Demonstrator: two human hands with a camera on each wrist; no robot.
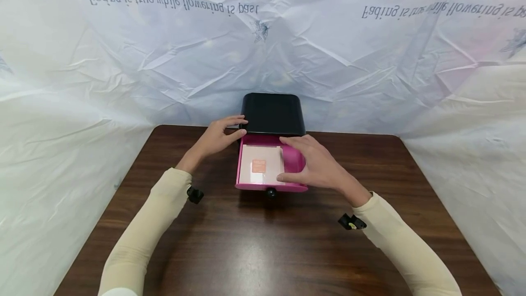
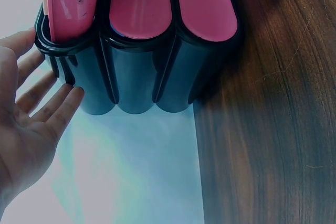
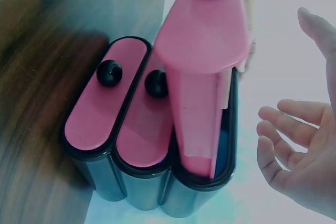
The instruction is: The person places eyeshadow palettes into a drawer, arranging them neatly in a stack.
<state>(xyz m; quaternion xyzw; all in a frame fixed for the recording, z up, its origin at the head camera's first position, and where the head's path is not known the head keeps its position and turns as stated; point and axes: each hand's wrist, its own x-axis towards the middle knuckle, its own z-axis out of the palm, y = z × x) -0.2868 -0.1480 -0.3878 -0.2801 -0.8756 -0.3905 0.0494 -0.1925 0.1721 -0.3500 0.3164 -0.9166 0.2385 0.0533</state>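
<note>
A glossy black cabinet [image 1: 272, 113] stands at the table's far edge, its top pink drawer [image 1: 293, 161] pulled out. In the drawer's left part lies a flat cream square box [image 1: 248, 173] with an orange label. My left hand [image 1: 218, 138] rests its extended fingers against the cabinet's left side; the left wrist view shows this hand [image 2: 31, 114] with fingers spread. Over the drawer's right part is my right hand [image 1: 322, 163], thumb and forefinger apart near the box's right edge. In the right wrist view the right hand [image 3: 299, 145] has loosely bent fingers and holds nothing.
Two lower pink drawers [image 3: 143, 135] with black round knobs are closed beneath the top one. The dark wooden table [image 1: 263, 250] stretches toward me. A white printed sheet [image 1: 205, 49] hangs behind the table and along its sides.
</note>
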